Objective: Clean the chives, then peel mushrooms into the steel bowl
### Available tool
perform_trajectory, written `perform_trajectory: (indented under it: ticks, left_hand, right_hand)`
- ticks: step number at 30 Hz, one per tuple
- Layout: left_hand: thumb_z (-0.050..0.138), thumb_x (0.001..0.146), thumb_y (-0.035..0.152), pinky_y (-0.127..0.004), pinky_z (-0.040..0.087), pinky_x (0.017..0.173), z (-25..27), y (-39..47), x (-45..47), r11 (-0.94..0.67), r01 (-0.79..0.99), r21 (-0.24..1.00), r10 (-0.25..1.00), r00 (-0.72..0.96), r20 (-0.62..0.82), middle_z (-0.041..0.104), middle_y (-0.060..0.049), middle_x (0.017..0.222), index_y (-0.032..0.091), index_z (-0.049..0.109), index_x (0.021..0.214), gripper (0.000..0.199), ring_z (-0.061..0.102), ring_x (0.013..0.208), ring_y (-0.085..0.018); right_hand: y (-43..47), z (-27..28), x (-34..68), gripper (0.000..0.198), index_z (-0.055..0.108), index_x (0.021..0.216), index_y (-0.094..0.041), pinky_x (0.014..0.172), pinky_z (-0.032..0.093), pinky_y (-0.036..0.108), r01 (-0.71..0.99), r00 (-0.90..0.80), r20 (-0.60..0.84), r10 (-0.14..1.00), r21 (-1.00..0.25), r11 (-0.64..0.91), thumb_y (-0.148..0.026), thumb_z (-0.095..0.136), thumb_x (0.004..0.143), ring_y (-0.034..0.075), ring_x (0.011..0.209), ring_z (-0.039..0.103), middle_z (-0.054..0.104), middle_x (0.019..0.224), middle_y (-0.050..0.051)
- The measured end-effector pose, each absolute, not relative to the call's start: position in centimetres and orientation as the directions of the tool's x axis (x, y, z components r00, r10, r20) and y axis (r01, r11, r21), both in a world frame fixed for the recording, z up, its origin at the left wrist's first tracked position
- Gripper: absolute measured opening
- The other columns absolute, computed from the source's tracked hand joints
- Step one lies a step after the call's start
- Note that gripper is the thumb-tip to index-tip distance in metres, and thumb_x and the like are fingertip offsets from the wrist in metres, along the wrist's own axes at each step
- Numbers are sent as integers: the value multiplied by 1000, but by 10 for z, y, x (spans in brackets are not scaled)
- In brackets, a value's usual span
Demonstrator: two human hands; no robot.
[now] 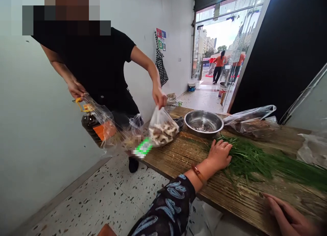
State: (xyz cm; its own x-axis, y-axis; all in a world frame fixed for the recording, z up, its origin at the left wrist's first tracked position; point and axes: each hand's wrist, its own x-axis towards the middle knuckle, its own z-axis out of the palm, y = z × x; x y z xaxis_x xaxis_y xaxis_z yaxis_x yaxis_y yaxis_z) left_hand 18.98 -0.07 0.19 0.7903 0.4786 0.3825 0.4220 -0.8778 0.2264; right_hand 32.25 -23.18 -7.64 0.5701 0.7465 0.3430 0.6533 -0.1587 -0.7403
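Observation:
My left hand, a reddish-brown bangle on its wrist, lies at the near end of a pile of long thin green chives. Its fingers curl over the leaves. At the lower right, my right hand is partly in view above the wooden table. Its index finger and thumb stretch forward, slightly apart, with nothing visible between them. The remaining fingers are hidden or out of frame. Just beyond my left hand stands a steel basin.
Across the table, a person in black grips a plastic bag of pale cut pieces and a bagged oil bottle. A clear bag of brownish contents lies behind the chives. Another plastic bag sits at right.

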Motion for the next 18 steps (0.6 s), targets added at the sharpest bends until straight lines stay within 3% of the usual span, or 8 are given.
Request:
perform_trajectory:
  ticks: [5,9,14,18]
  left_hand:
    - [49,84,23,-52,26,112,6,-5,189,-880,392,268,470,796,381,55,-7,134,17,49,127,43,40,130,-24]
    - [56,84,31,-51,27,112,13,-8,188,-863,397,311,494,792,360,58,-9,130,16,56,119,38,43,129,-25]
    - [53,87,30,-42,35,106,27,-17,183,-901,328,284,417,833,364,68,-8,99,15,65,83,19,58,103,-21]
    - [48,88,23,-39,42,95,37,-31,173,-930,252,266,344,849,400,69,-8,91,16,63,78,19,60,91,-19]
  right_hand:
    - [-237,-76,323,44,71,104,-27,70,57,37,623,630,223,744,-717,-313,-57,51,79,28,86,70,74,104,3]
    - [-234,-67,319,47,71,103,-29,77,55,41,561,671,124,731,-730,-392,-61,49,78,29,92,69,73,106,2]
    - [-230,-48,308,50,72,99,-29,84,52,44,495,710,76,700,-762,-419,-65,48,75,31,99,66,73,106,1]
    - [-229,-44,305,47,72,97,-29,85,51,44,492,697,87,712,-780,-386,-63,48,75,30,100,66,73,107,1]
